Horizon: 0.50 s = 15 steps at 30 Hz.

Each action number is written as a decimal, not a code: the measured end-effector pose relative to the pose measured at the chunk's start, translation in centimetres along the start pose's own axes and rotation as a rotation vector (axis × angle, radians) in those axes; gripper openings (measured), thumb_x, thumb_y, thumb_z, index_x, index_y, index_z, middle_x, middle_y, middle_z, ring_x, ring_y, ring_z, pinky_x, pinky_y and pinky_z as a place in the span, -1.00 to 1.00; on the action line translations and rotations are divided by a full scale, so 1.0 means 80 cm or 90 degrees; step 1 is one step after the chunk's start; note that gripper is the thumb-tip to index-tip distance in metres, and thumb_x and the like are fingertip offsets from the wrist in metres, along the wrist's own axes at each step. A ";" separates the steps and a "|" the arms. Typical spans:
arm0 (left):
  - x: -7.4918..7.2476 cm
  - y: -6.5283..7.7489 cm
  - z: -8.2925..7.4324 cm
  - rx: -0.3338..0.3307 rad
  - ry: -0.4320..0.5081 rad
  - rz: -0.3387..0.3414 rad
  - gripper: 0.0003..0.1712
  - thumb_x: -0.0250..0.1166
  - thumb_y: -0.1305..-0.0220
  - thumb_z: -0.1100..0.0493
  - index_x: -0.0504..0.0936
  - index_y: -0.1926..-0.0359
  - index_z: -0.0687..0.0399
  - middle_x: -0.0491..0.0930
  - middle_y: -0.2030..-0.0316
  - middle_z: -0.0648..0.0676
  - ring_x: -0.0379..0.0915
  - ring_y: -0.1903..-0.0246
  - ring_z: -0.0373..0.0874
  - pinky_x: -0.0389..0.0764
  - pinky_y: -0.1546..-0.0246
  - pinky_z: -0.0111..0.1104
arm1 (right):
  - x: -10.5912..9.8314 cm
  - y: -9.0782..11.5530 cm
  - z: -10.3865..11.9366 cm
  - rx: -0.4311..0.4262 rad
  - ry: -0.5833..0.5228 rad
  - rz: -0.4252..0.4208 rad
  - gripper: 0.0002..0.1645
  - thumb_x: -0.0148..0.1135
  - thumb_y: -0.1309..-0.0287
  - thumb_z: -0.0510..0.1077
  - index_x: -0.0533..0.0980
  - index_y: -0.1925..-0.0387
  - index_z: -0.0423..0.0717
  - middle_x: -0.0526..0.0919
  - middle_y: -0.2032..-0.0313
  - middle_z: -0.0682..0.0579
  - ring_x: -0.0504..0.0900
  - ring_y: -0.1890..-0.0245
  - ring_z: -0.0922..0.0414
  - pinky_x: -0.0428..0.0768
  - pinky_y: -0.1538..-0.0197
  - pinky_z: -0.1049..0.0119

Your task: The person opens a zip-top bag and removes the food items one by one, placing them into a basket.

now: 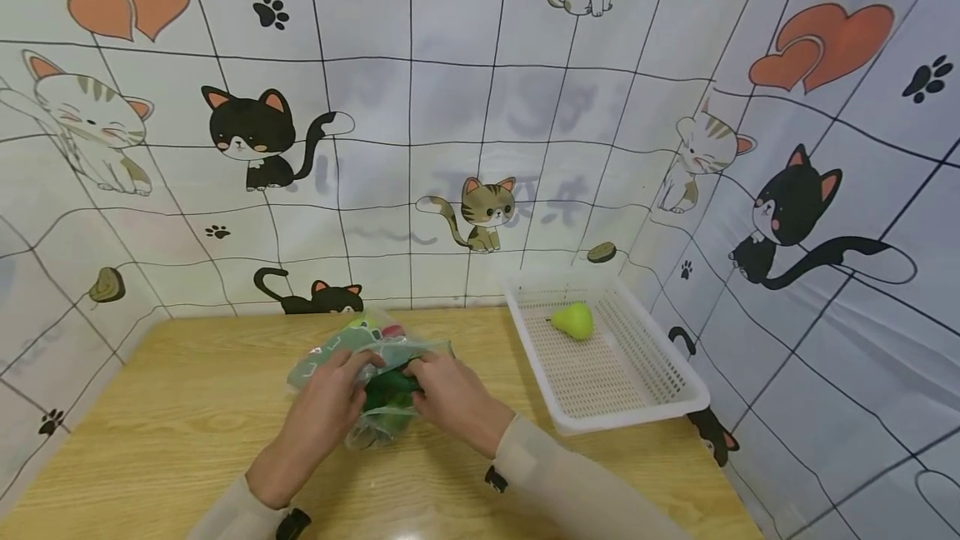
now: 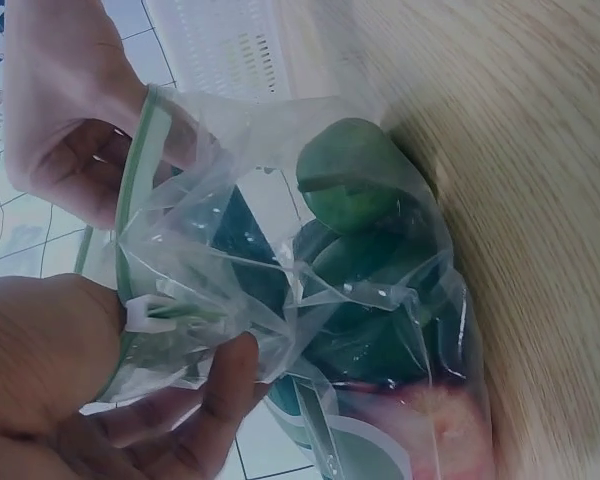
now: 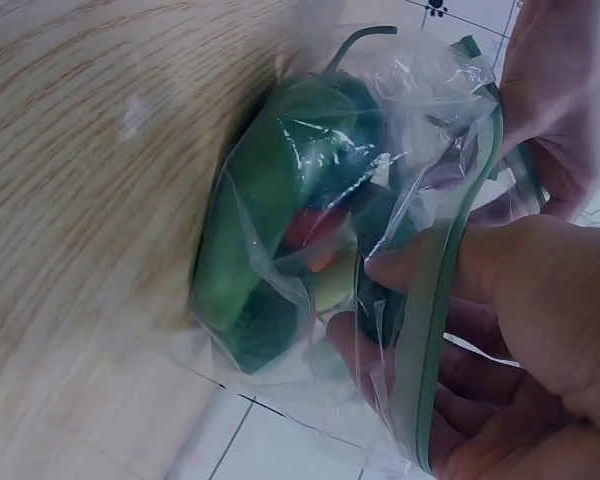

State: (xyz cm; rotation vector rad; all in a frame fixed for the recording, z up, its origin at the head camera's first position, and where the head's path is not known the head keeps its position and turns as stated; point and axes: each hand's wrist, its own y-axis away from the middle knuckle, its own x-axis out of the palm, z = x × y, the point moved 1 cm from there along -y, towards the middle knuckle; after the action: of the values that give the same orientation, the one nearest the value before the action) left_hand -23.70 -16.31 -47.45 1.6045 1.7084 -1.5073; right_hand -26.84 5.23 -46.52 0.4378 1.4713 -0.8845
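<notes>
A clear zip bag [image 1: 318, 363] with a green-edged mouth and green print lies on the table, its mouth toward the person. My left hand [image 1: 326, 394] grips the left side of the mouth; in the left wrist view its fingers [image 2: 230, 385] lie against the plastic. On the opposite side, my right hand [image 1: 453, 394] holds the rim, with thumb and fingers [image 3: 392, 268] showing at the green strip. Inside are a green pepper [image 3: 270, 190] with a curved stem, a round green fruit [image 2: 352, 172] and a red-and-pale piece [image 2: 435, 425]. Plastic folds partly hide the contents.
A white perforated basket [image 1: 558, 411] stands to the right, with a green pear [image 1: 573, 321] in it. The wooden table [image 1: 187, 407] meets a cat-print sheet [image 1: 390, 107] at the back and sides.
</notes>
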 end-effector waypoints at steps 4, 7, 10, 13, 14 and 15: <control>-0.001 0.001 0.000 0.027 0.007 -0.022 -0.57 0.45 -0.26 0.61 0.77 0.14 -0.05 0.70 0.27 0.06 0.38 0.42 -0.23 0.47 0.40 -0.40 | -0.004 0.006 -0.001 -0.002 0.014 0.002 -0.64 0.59 -0.49 -0.16 0.82 -0.24 -0.10 0.90 -0.08 -0.01 0.89 0.10 0.18 0.80 0.14 0.44; 0.000 0.000 0.000 0.048 0.010 -0.030 -0.59 0.45 -0.27 0.62 0.81 0.29 -0.04 0.72 0.28 0.02 0.50 0.38 -0.24 0.57 0.38 -0.39 | -0.011 0.011 -0.001 0.001 0.024 0.007 -0.61 0.58 -0.51 -0.16 0.80 -0.27 -0.10 0.90 -0.09 -0.01 0.88 0.13 0.18 0.79 0.16 0.45; 0.001 -0.002 0.001 0.052 0.010 -0.025 -0.63 0.47 -0.28 0.62 0.90 0.27 0.05 0.79 0.19 0.07 0.68 0.28 -0.18 0.71 0.29 -0.33 | -0.016 0.017 -0.004 -0.002 0.030 -0.003 -0.61 0.59 -0.49 -0.18 0.80 -0.27 -0.12 0.89 -0.09 -0.01 0.89 0.08 0.15 0.82 0.12 0.41; 0.002 -0.003 0.003 0.043 0.007 -0.018 -0.68 0.51 -0.26 0.60 0.94 0.12 0.16 0.85 0.06 0.16 0.81 0.16 -0.05 0.78 0.24 -0.24 | -0.021 0.022 -0.006 -0.015 0.029 -0.029 -0.63 0.60 -0.48 -0.20 0.80 -0.24 -0.16 0.90 -0.05 -0.03 0.90 0.03 0.10 0.85 0.07 0.36; 0.001 -0.003 0.004 0.037 0.007 -0.013 -0.68 0.51 -0.27 0.59 0.94 0.07 0.20 0.87 0.02 0.19 0.81 0.14 -0.03 0.76 0.24 -0.25 | -0.023 0.023 -0.006 -0.020 0.030 -0.036 -0.64 0.60 -0.48 -0.21 0.80 -0.23 -0.17 0.90 -0.04 -0.03 0.90 0.03 0.09 0.86 0.07 0.35; 0.002 -0.003 0.005 0.032 0.008 -0.010 -0.68 0.52 -0.28 0.58 0.94 0.03 0.23 0.88 -0.01 0.21 0.82 0.12 -0.02 0.76 0.24 -0.26 | -0.025 0.024 -0.007 -0.024 0.032 -0.042 -0.64 0.60 -0.48 -0.22 0.80 -0.22 -0.17 0.90 -0.04 -0.04 0.91 0.03 0.09 0.86 0.07 0.35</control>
State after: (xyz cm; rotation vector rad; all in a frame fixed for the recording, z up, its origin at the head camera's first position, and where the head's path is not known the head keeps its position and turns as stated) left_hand -24.12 -16.53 -47.58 1.6326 1.7068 -1.5629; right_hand -25.54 7.30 -45.17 0.3882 1.5530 -0.9026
